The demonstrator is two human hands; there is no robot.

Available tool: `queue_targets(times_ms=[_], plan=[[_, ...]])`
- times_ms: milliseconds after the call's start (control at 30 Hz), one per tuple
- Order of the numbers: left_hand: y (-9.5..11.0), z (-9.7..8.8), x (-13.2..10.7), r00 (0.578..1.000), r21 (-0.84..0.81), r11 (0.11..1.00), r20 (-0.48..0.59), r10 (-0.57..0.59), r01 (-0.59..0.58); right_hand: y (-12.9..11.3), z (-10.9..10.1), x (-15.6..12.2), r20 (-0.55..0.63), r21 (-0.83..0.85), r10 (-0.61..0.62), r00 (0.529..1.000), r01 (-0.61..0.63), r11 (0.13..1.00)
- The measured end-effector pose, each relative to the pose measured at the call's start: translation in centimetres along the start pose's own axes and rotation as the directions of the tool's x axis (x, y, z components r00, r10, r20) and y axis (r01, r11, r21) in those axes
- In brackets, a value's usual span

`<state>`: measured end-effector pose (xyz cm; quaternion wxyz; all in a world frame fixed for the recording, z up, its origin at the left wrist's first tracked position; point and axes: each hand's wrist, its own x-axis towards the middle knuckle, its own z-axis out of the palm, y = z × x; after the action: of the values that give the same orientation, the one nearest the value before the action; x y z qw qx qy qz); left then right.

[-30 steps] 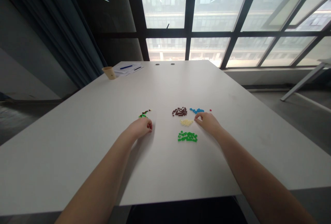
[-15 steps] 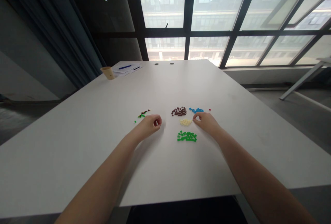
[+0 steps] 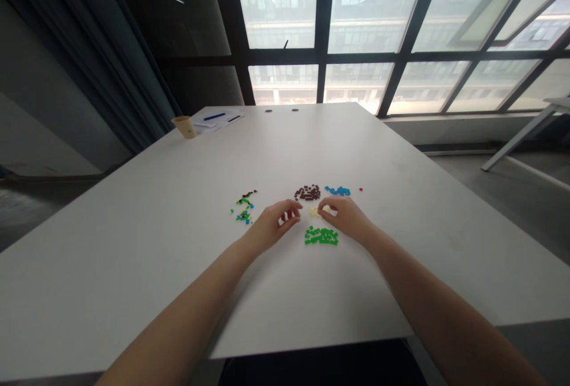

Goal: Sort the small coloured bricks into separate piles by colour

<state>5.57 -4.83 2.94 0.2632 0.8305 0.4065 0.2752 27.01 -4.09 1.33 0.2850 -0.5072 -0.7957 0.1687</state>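
Note:
Small building bricks lie in colour groups on the white table. My right hand is at the pale yellow bricks, with thumb and fingertips drawn together and partly covering the pile. Whatever lies between those fingertips is too small to tell. My left hand hovers just left of that pile, fingers curled and apart from the thumb, nothing plainly held. Beyond the hands are dark brown bricks and blue bricks. Green bricks lie nearer me.
Mixed-colour bricks are scattered to the left of my left hand. One red piece lies right of the blue group. At the far left stand a paper cup and papers with a blue pen.
My left hand has moved right, towards the yellow pile, and its fingers have spread, uncovering more of the mixed bricks. My right hand has shifted slightly left, over the yellow bricks.

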Motion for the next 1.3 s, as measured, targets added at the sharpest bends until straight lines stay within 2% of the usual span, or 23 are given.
queue_targets(times_ms=[167, 300, 533, 900, 1167, 1300], plan=[[-0.3, 0.4, -0.1, 0.996, 0.068, 0.994, -0.003, 0.089, -0.088, -1.4, 0.0, -0.3, -0.033, 0.124, -0.21, 0.977, 0.212, 0.969], [-0.7, 0.8, -0.2, 0.992, 0.105, 0.986, 0.005, 0.127, -0.127, -1.9, 0.4, -0.4, -0.078, 0.136, -0.285, 0.955, 0.294, 0.946], [-0.7, 1.1, -0.3, 0.986, 0.114, 0.979, -0.012, 0.169, -0.167, -1.8, 1.4, -0.2, -0.064, 0.105, -0.245, 0.967, 0.251, 0.962], [-0.4, 1.0, -0.5, 0.974, 0.138, 0.969, -0.072, 0.215, -0.204, -1.7, 1.4, -0.2, -0.045, 0.119, -0.21, 0.977, 0.214, 0.97], [-0.5, 1.0, -0.4, 0.976, 0.159, 0.965, -0.037, 0.217, -0.208, -1.6, 0.8, -0.2, -0.084, 0.136, -0.302, 0.95, 0.311, 0.941], [-0.6, 1.0, -0.4, 0.977, 0.151, 0.967, -0.023, 0.213, -0.207, -1.7, 0.8, -0.3, -0.057, 0.119, -0.37, 0.927, 0.374, 0.92]])
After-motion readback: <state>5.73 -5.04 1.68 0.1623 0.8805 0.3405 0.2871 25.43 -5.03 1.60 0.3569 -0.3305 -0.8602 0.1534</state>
